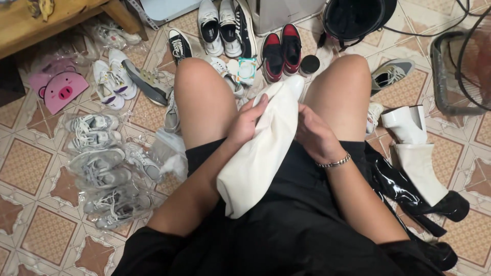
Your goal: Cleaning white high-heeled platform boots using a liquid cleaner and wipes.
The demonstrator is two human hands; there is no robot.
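now your left hand (249,121) lies flat, fingers pressed along the upper side of the long off-white leather boot (261,153) resting across your lap, while your right hand (314,135) curls against its far side, fingers tucked behind it so you pinch the shaft between both palms. you seem midway through wiping or smoothing it; the next stroke likely calls for steady pressure toward the toe. just beyond the grip, between your knees, sits a small round tin (247,69). right of it stand a white platform boot (417,153) and a black glossy one (409,189); left, bagged grey sneakers (97,168).
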